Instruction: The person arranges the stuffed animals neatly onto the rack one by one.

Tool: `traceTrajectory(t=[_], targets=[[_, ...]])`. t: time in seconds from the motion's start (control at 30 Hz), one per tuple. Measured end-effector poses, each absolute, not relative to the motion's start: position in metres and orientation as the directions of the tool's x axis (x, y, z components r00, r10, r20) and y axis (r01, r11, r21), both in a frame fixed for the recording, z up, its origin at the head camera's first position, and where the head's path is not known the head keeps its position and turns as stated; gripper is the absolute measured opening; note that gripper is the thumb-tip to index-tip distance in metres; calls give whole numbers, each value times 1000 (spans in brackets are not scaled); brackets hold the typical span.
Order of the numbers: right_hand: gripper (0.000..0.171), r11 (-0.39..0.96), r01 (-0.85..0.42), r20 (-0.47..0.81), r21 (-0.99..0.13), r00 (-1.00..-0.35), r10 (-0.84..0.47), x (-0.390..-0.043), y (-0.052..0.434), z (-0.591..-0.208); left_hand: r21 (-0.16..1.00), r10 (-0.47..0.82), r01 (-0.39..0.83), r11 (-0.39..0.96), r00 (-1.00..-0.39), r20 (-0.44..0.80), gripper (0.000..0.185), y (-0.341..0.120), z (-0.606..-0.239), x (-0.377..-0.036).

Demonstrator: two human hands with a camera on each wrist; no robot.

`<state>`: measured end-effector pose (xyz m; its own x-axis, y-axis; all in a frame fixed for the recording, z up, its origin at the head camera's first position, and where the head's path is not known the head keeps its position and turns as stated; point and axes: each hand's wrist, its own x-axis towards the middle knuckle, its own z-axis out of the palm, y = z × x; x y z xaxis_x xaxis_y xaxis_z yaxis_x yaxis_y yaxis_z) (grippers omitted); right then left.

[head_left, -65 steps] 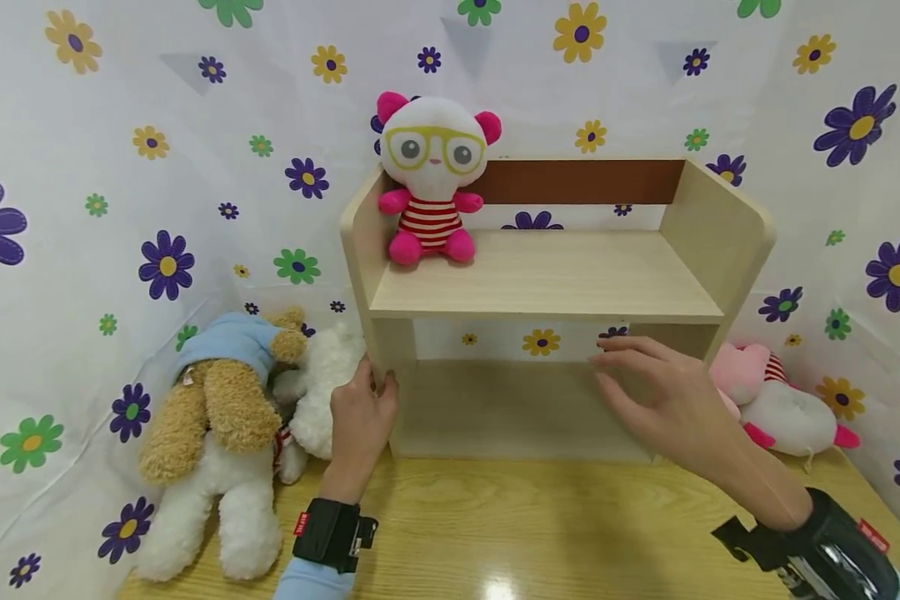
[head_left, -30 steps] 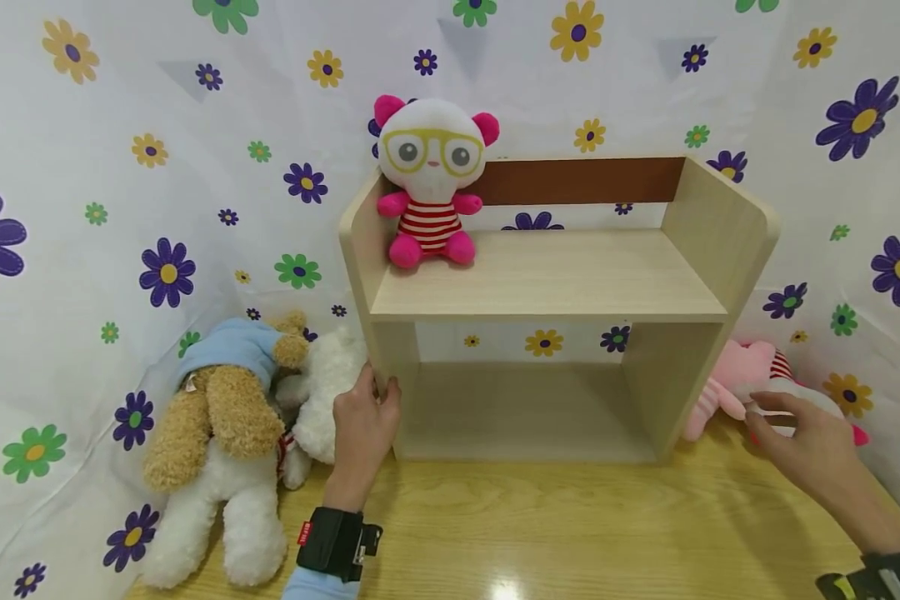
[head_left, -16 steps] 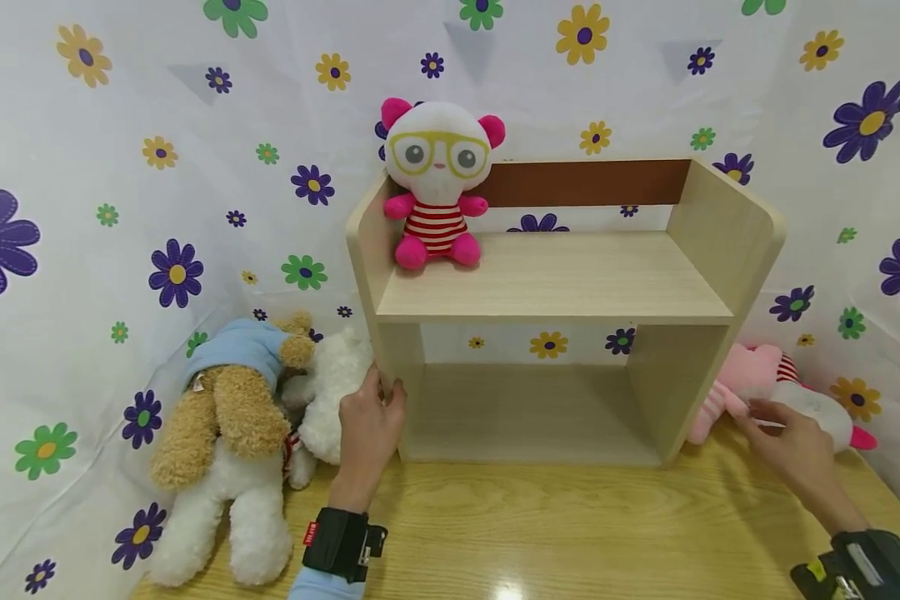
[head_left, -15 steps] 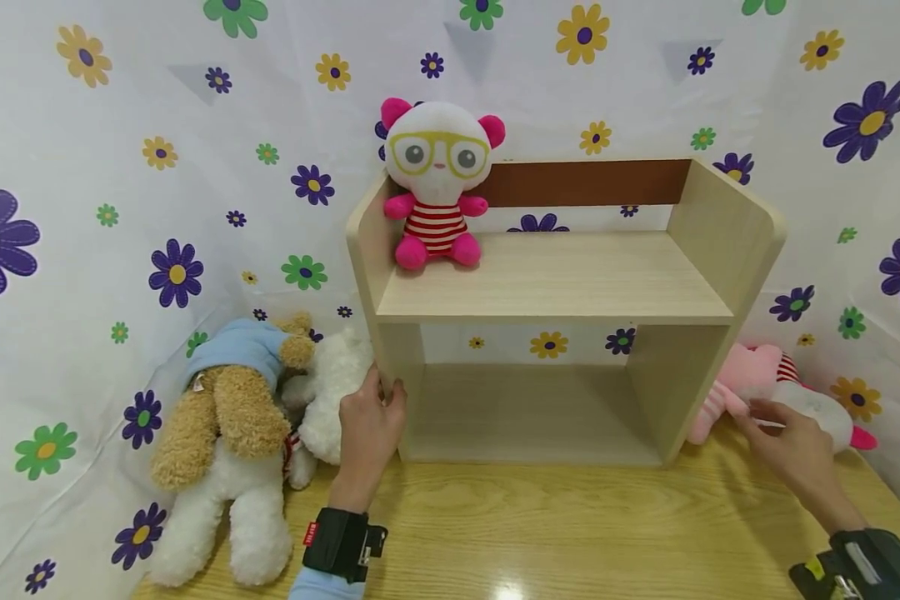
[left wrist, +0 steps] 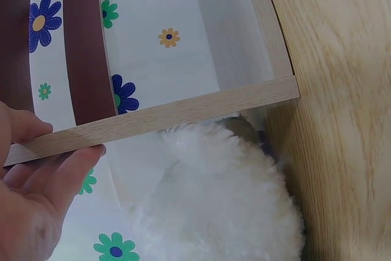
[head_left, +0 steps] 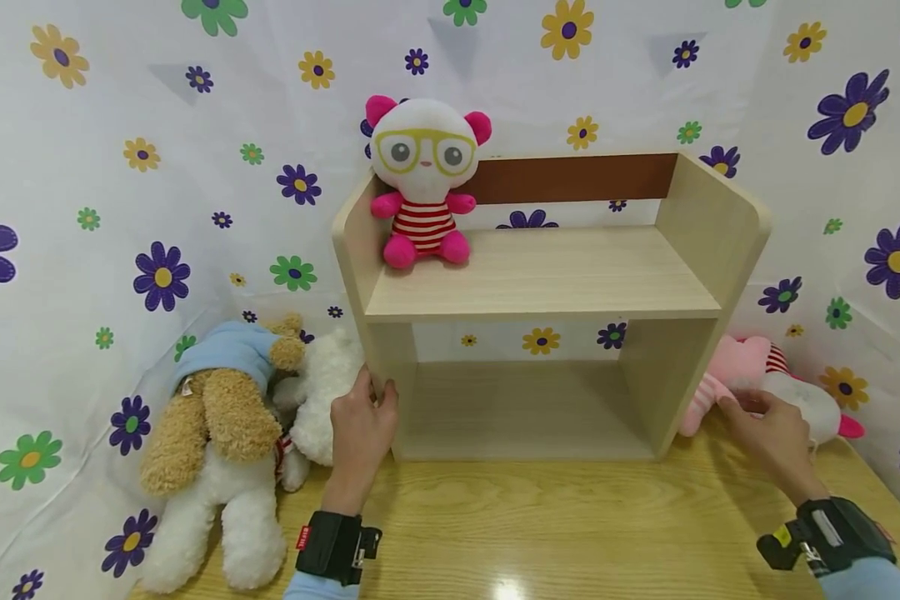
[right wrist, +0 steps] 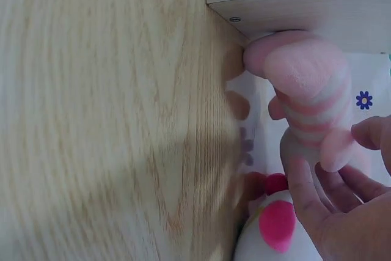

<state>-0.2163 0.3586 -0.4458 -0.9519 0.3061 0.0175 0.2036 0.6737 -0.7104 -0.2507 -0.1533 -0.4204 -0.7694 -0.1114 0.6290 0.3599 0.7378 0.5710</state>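
Note:
A small two-tier wooden shelf (head_left: 585, 271) stands on the table. My left hand (head_left: 363, 429) grips the front edge of its left side panel, thumb on one face and fingers on the other, as the left wrist view shows. Just outside the right panel lies a pink plush toy (right wrist: 311, 80) with a pink-and-white striped body. My right hand (head_left: 772, 437) holds it, with the thumb beside one small arm and the fingers round its body. Part of this toy is hidden behind the shelf and my hand.
A white-and-pink plush panda (head_left: 423, 192) with yellow glasses sits on the upper shelf's left end. Another white-and-pink plush (head_left: 802, 404) lies behind my right hand. Fluffy brown (head_left: 240, 421) and white plush toys (head_left: 243, 517) are heaped left of the shelf. A flowered cloth (head_left: 255, 100) hangs behind.
My right hand has moved from in front of the shelf out to the right, and then in onto the pink plush toy. My left hand stays on the side panel.

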Motion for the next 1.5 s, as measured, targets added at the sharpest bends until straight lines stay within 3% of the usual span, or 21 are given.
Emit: traceTrajectory(t=[0.3, 0.53, 0.7, 0.83, 1.0, 1.1, 1.33, 1.5], targets=[[88, 531, 314, -174, -787, -939, 297, -227, 357, -450, 583, -116, 358, 729, -774, 622, 12, -154, -421, -250], [76, 250, 274, -219, -929, -949, 226, -231, 358, -454, 600, -109, 372, 708, -781, 614, 8, -153, -421, -250], [74, 147, 291, -247, -945, -933, 261, -230, 356, -453, 594, -106, 381, 708, -775, 624, 7, -152, -421, -249], [71, 190, 288, -212, -939, -916, 341, -228, 352, -448, 578, -100, 396, 713, -759, 643, 8, -152, -421, -249], [74, 346, 299, -145, -889, -902, 406, -222, 350, -439, 582, -104, 375, 722, -772, 627, 28, -152, -422, -248], [76, 420, 300, -97, -856, -892, 441, -213, 350, -435, 594, -108, 364, 717, -784, 612, 27, -152, -422, -248], [59, 571, 203, 121, -796, -870, 478, -191, 356, -427, 606, -119, 359, 709, -787, 605, 19, -151, -423, -249], [44, 688, 64, 338, -723, -836, 433, -177, 361, -423, 604, -122, 363, 710, -781, 612, 21, -151, -424, -249]])
